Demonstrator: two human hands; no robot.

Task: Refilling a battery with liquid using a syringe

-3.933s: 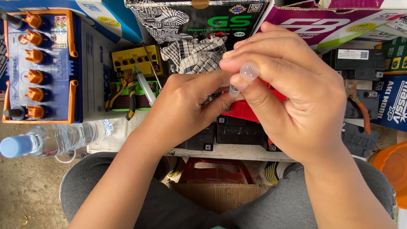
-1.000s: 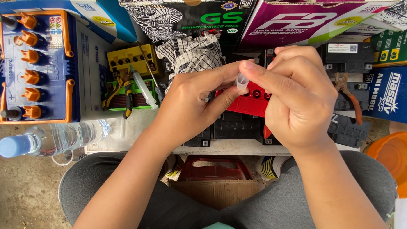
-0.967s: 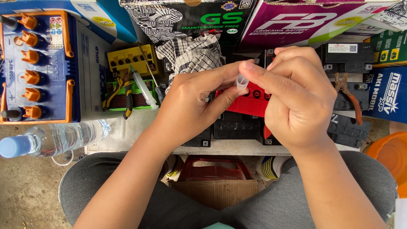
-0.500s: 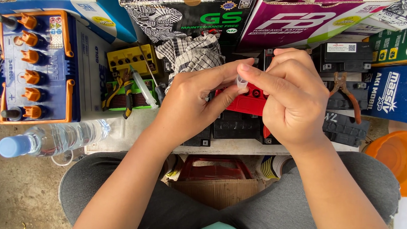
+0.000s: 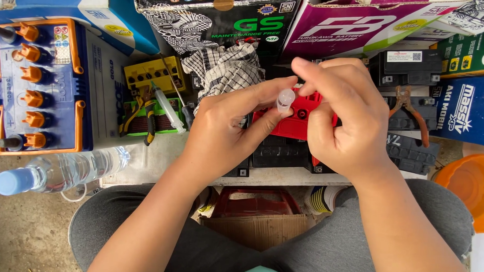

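We look down on our two hands held over a low bench crowded with small batteries. Our left hand (image 5: pixel 220 135) pinches a small clear plastic tube (image 5: pixel 284 100) between thumb and forefinger; the grip is closed tight on the tube's lower end, the other fingers curled under. The tube stands almost upright, its long axis tipped slightly toward the far right, open rim uppermost. Our right hand (image 5: pixel 349 123) sits just to the right of it, fingers loosely spread and bent, holding nothing that we can see; its forefinger arches over the far side of the tube, and whether the tip touches the rim we cannot tell. So the tube lies to the left of the right fingers and just below them, and both hands are at it, the left bearing it.

Directly beneath the tube is a red battery top (image 5: pixel 291 119) with round holes, resting among black batteries (image 5: pixel 276 150) near the bench's front edge. Far of the left hand lies a checked cloth (image 5: pixel 223 65). To the left are a syringe (image 5: pixel 168 107), a yellow and green battery (image 5: pixel 152 98), and a large blue battery with orange caps (image 5: pixel 40 86); a clear water bottle (image 5: pixel 64 170) lies on its side near it. Orange-handled pliers (image 5: pixel 414 112) rest to the right, an orange bucket (image 5: pixel 471 187) beyond. Printed cartons (image 5: pixel 331 26) wall off the far side, leaving little room.
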